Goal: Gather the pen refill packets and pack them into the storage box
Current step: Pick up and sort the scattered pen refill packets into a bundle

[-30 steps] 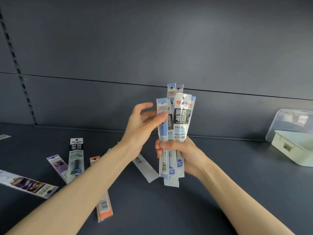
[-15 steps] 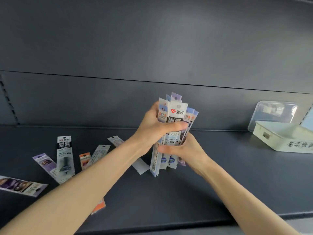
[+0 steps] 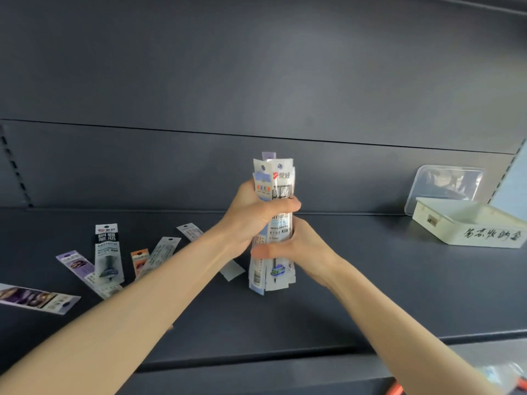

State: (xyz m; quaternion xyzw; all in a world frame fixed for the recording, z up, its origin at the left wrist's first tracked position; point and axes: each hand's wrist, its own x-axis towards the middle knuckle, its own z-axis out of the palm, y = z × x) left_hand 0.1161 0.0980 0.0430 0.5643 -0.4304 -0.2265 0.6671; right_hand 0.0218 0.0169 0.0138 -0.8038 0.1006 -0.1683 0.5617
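Head view shows the bundle of refill packets [image 3: 273, 223] standing upright, long axis vertical, hang-holes on top, lower ends just above the shelf [image 3: 370, 295]. Left hand [image 3: 256, 218] is wrapped around its upper middle; right hand [image 3: 299, 249] clasps it just below. Far right of the hands sits the storage box [image 3: 467, 226], open, contents not visible, its clear lid [image 3: 445, 186] leaning behind. Left of the hands, loose packets [image 3: 108, 252] lie scattered on the shelf.

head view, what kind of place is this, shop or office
Probably a stationery shop's display shelving: a dark metal shelf with a slotted upright in its back panel, loose retail pen refill packets lying on it, and a hand-labelled storage box.
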